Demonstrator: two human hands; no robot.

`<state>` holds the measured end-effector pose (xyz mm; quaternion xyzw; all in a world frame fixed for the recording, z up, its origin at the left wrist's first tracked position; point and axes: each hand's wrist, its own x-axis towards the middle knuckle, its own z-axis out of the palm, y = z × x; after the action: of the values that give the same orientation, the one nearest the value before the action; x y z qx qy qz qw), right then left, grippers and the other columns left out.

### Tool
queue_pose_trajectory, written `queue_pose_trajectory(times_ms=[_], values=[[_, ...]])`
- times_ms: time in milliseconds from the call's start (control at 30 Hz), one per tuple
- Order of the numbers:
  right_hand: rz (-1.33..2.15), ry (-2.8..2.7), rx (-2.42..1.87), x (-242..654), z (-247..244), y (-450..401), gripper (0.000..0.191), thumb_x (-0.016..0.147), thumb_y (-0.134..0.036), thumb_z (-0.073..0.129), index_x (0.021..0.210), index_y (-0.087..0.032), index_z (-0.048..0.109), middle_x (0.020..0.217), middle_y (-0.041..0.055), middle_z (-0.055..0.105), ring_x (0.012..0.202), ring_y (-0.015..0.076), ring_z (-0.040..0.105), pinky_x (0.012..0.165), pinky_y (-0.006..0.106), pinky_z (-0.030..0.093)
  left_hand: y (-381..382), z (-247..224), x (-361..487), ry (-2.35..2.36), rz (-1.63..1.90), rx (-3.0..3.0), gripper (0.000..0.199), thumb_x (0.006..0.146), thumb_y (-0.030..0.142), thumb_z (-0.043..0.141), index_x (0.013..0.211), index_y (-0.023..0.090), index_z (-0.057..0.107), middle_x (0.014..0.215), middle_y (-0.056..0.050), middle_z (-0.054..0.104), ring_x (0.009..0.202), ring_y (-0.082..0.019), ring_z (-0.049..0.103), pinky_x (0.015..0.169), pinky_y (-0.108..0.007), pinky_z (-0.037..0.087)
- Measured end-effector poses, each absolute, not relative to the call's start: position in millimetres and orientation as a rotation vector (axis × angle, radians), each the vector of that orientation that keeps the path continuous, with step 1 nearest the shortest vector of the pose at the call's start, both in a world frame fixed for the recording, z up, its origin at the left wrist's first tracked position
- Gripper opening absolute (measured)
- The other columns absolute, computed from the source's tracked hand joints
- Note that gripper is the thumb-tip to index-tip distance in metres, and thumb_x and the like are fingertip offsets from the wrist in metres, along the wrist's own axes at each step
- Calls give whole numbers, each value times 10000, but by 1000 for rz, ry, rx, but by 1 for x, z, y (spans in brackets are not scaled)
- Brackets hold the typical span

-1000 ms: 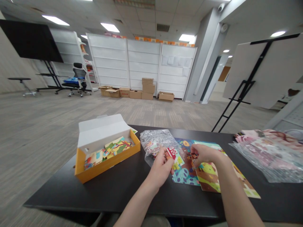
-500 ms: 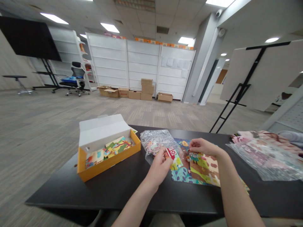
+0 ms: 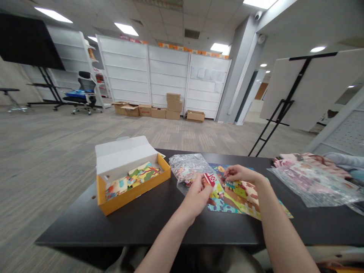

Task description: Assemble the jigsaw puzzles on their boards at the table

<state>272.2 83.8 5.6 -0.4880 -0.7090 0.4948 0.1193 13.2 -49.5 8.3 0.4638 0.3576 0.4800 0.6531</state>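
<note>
My left hand (image 3: 195,197) pinches a red-and-white barn puzzle piece (image 3: 209,179) above the near corner of a colourful jigsaw puzzle (image 3: 237,201), which lies partly assembled on the table. Just behind that hand is a clear plastic bag (image 3: 187,169) holding small puzzle pieces. My right hand (image 3: 239,174) curls over the puzzle's far side, with its fingertips at a small piece showing a figure (image 3: 230,184). I cannot tell whether those fingers grip it. To the left, an orange box (image 3: 132,185) with a white lid holds more puzzle pieces.
The dark table (image 3: 142,227) ends at a front edge close to me. At its right lie a clear plastic bag (image 3: 314,185) and pink printed material (image 3: 301,160). Cardboard boxes (image 3: 159,110) stand on the carpet far behind the table.
My right hand has moved left and back across the puzzle. My left hand and the barn piece have shifted slightly right. The whole view has also shifted a little.
</note>
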Motion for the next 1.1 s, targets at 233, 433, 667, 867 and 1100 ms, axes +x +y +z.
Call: queue_pose_trajectory(times_ms=[233,433,667,867,1100], values=[[1449,-2083,-1335,283,4,84,521,681,-602,818,907,-174,624,848,18,663,765,156,588,702,283,432,-48,11,10,836,1134,1055,239,772,254,559,1001,220,496,905,-9,577,780,-139,589,592,-229,551],[1504,-2008,-1337,288,5,83,484,713,-561,816,918,-185,590,876,35,689,792,163,617,734,285,457,-47,11,10,828,1132,1060,254,749,249,583,987,216,501,868,-4,576,750,-135,583,587,-222,527],[1511,-2081,-1456,291,9,81,506,597,-464,890,952,-160,696,820,25,702,738,164,608,687,278,445,-49,10,6,853,1115,1061,246,747,275,597,967,221,500,858,-4,587,754,-143,593,607,-237,519],[1374,-2192,-1525,288,11,81,469,567,-503,878,862,-162,751,757,19,685,713,177,577,648,285,413,-50,7,5,855,1121,1069,238,753,263,609,967,218,515,857,-5,582,740,-139,581,603,-236,512],[1338,-2129,-1531,281,13,72,485,593,-494,868,925,-159,756,780,21,689,732,178,576,666,283,418,-47,7,8,851,1119,1105,208,770,250,582,959,206,506,846,1,563,712,-121,558,588,-213,498]])
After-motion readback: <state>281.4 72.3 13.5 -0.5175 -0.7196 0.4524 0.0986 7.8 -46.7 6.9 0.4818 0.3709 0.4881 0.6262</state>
